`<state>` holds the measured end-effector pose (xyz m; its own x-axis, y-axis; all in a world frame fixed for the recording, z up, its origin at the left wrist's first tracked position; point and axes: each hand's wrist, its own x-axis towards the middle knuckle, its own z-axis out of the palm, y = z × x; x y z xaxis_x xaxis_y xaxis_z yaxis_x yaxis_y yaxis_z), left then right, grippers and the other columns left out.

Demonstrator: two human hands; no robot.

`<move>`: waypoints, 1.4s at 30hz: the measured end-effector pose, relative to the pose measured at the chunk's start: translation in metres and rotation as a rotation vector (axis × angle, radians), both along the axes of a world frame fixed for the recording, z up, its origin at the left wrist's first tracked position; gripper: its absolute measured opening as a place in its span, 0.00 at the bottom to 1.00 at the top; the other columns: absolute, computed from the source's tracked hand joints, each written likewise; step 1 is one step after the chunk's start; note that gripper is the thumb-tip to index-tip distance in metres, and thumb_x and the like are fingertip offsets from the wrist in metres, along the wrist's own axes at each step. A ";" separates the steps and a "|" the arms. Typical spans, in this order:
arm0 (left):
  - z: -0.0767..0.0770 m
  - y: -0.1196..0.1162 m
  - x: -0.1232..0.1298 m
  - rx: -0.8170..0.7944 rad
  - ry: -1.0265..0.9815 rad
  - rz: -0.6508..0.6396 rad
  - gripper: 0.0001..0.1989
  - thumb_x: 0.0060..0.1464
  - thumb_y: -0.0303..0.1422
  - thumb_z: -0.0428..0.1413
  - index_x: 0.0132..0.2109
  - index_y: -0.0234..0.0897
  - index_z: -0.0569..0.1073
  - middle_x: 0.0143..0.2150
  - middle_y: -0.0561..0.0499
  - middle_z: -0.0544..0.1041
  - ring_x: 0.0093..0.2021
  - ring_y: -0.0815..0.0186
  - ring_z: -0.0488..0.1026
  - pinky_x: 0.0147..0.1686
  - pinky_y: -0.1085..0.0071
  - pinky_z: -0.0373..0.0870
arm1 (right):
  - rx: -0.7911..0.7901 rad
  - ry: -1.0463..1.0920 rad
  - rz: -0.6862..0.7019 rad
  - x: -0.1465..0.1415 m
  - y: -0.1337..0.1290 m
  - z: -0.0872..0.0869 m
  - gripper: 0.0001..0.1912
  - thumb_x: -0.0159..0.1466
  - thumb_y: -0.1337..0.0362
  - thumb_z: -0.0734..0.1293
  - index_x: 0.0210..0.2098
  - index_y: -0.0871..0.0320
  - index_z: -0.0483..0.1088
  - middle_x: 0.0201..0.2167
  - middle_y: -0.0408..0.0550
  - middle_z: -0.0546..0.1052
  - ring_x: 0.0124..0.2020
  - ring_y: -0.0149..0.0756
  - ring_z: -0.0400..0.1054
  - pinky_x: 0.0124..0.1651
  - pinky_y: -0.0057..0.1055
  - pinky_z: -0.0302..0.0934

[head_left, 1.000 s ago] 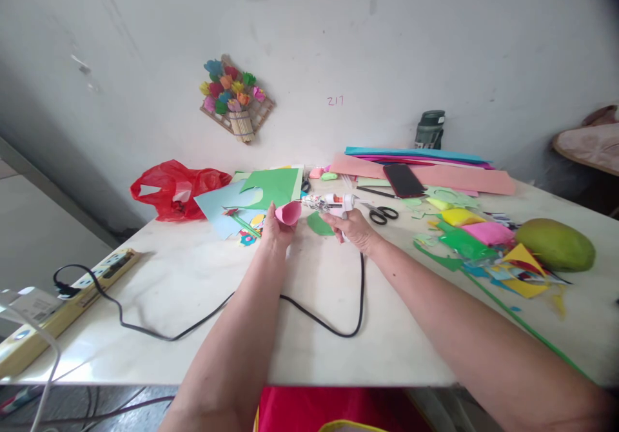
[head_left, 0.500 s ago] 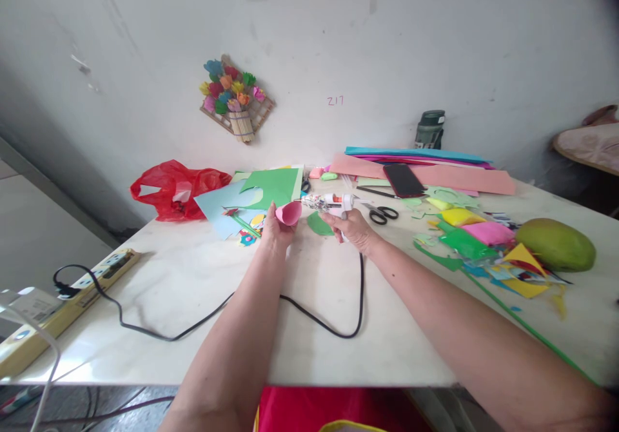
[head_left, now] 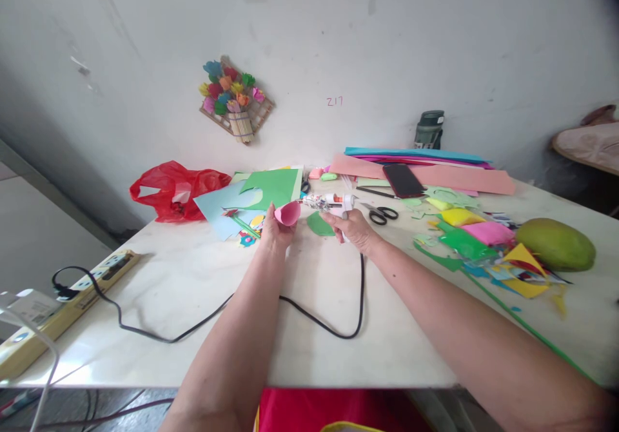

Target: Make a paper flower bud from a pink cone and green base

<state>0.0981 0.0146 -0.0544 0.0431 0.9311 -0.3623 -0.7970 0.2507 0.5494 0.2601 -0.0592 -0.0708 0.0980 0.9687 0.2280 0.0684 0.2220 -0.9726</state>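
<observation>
My left hand (head_left: 277,232) is closed on a rolled pink paper cone (head_left: 288,213), its wide mouth turned toward me. In my right hand (head_left: 354,227) is a white hot glue gun (head_left: 333,202), held by its grip. The gun's nozzle points left and lies at the cone's upper right edge; whether it touches the paper I cannot tell. A black cord (head_left: 319,322) runs from the gun across the table. Under the gun lies a round green paper piece (head_left: 319,224), partly hidden by my right fingers.
Black-handled scissors (head_left: 383,215) lie right of the gun. Green paper (head_left: 275,188) and a red plastic bag (head_left: 174,187) are at the left back. A power strip (head_left: 104,276) sits at the left. Rightward are a phone (head_left: 403,180), clay packets (head_left: 488,233), paper scraps and a green mango-like fruit (head_left: 556,245).
Hardly anything differs. The pink cone has shifted very slightly to the left, and the glue gun stays at its edge.
</observation>
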 end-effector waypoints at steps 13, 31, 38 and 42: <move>0.002 -0.001 0.001 -0.029 -0.029 0.006 0.10 0.57 0.38 0.51 0.39 0.35 0.67 0.25 0.52 0.73 0.23 0.68 0.72 0.23 0.75 0.70 | -0.016 -0.026 -0.017 0.001 0.000 -0.001 0.24 0.48 0.47 0.70 0.12 0.58 0.62 0.07 0.40 0.62 0.10 0.26 0.55 0.16 0.26 0.52; -0.001 0.001 0.000 -0.014 -0.023 -0.019 0.11 0.57 0.38 0.50 0.40 0.34 0.68 0.26 0.51 0.73 0.25 0.68 0.73 0.23 0.74 0.71 | -0.007 -0.016 -0.009 -0.002 -0.002 0.003 0.24 0.48 0.46 0.70 0.12 0.57 0.61 0.06 0.39 0.60 0.10 0.26 0.54 0.16 0.27 0.53; -0.003 0.003 -0.001 -0.004 -0.022 -0.026 0.11 0.57 0.38 0.50 0.39 0.34 0.68 0.27 0.50 0.74 0.25 0.67 0.73 0.23 0.74 0.71 | 0.014 -0.023 0.006 -0.002 -0.001 0.002 0.24 0.49 0.46 0.69 0.12 0.57 0.61 0.06 0.39 0.60 0.10 0.26 0.55 0.17 0.26 0.52; -0.003 0.003 -0.001 -0.011 -0.028 -0.026 0.11 0.57 0.38 0.50 0.39 0.34 0.68 0.27 0.50 0.74 0.25 0.67 0.74 0.24 0.74 0.71 | 0.007 -0.035 0.003 -0.002 0.000 0.000 0.24 0.49 0.46 0.69 0.12 0.58 0.61 0.06 0.39 0.61 0.10 0.27 0.55 0.16 0.26 0.52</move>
